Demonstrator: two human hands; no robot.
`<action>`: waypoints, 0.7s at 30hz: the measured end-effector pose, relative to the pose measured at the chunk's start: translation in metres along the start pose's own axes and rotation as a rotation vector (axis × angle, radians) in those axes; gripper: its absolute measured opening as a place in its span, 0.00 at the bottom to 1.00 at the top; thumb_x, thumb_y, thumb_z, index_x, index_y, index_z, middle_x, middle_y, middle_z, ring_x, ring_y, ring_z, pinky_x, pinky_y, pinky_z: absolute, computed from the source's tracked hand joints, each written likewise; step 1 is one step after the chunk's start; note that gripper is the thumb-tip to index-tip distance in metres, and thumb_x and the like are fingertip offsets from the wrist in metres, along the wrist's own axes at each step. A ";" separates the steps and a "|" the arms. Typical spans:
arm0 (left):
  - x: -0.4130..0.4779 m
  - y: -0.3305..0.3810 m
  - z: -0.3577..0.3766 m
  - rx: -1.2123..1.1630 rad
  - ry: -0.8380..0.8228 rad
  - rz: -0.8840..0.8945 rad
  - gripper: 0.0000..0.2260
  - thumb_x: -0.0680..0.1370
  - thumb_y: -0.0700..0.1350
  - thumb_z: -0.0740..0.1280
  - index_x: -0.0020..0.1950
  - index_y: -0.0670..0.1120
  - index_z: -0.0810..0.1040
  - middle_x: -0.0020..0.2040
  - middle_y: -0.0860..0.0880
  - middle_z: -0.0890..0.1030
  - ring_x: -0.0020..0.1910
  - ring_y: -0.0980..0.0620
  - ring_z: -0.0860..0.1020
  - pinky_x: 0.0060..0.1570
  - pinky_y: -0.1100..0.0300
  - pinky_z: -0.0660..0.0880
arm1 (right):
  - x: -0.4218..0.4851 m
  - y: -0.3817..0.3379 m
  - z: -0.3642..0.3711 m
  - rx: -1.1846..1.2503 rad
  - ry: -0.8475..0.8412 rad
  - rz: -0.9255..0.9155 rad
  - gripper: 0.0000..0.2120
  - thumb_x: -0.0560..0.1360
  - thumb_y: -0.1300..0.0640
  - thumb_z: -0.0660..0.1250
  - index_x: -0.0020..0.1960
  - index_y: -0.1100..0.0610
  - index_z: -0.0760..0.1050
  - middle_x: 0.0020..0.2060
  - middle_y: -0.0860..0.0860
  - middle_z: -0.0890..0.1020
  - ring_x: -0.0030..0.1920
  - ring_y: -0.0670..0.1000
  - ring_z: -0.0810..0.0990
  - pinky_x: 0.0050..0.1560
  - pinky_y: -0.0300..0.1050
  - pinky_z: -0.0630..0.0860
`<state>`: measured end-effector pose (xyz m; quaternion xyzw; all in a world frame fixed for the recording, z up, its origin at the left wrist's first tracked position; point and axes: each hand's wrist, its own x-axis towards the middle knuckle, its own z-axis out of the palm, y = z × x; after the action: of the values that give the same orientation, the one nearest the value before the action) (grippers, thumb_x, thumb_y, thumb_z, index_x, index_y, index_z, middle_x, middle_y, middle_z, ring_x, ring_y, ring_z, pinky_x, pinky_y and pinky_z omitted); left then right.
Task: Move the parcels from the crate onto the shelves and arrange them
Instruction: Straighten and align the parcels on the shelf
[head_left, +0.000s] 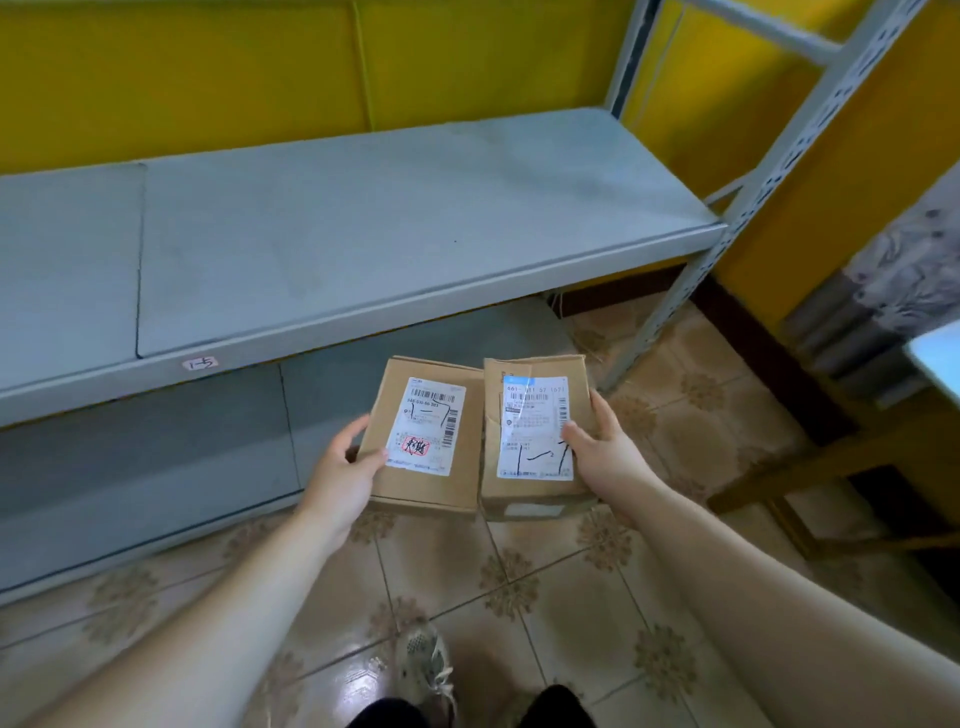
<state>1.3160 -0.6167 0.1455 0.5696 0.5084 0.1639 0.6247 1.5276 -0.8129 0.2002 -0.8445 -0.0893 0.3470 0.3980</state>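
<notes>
Legibly, "1-5" tag (200, 363) on shelf (363, 218).

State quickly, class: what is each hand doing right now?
Left hand: grips the left parcel.
Right hand: grips the right parcel.

I take this for a parcel storeroom or small courier pick-up point. Grey steel racking fills the upper left and centre of the frame. Its shelf (363, 218) hangs on a slotted-angle upright (753, 176) at upper right, with a handwritten tag (200, 363) reading 1-5 on its front edge. At lower centre, the left parcel (470, 447) and right parcel (535, 499) are cardboard boxes bearing barcoded, pen-marked shipping labels (427, 423).
</notes>
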 end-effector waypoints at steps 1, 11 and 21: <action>0.006 -0.002 0.003 0.004 0.021 -0.012 0.20 0.78 0.39 0.67 0.58 0.64 0.73 0.42 0.65 0.81 0.40 0.65 0.81 0.40 0.64 0.71 | 0.014 0.000 0.003 -0.007 -0.016 0.002 0.30 0.80 0.46 0.60 0.78 0.37 0.50 0.57 0.41 0.79 0.50 0.45 0.81 0.53 0.46 0.78; 0.041 -0.099 0.036 -0.115 0.353 -0.140 0.22 0.77 0.36 0.67 0.66 0.56 0.73 0.48 0.63 0.80 0.42 0.70 0.78 0.38 0.75 0.71 | 0.148 0.038 0.070 -0.133 -0.289 -0.077 0.28 0.82 0.49 0.60 0.76 0.34 0.51 0.54 0.39 0.80 0.47 0.43 0.82 0.44 0.42 0.79; 0.082 -0.303 0.015 -0.245 0.486 -0.252 0.21 0.76 0.37 0.68 0.64 0.60 0.75 0.53 0.48 0.83 0.50 0.48 0.82 0.44 0.58 0.76 | 0.222 0.173 0.217 -0.111 -0.492 -0.132 0.26 0.83 0.57 0.60 0.77 0.42 0.59 0.63 0.44 0.79 0.57 0.49 0.81 0.64 0.51 0.75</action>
<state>1.2500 -0.6510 -0.1599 0.3665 0.6860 0.2767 0.5643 1.5288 -0.7015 -0.1373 -0.7476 -0.2571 0.5098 0.3391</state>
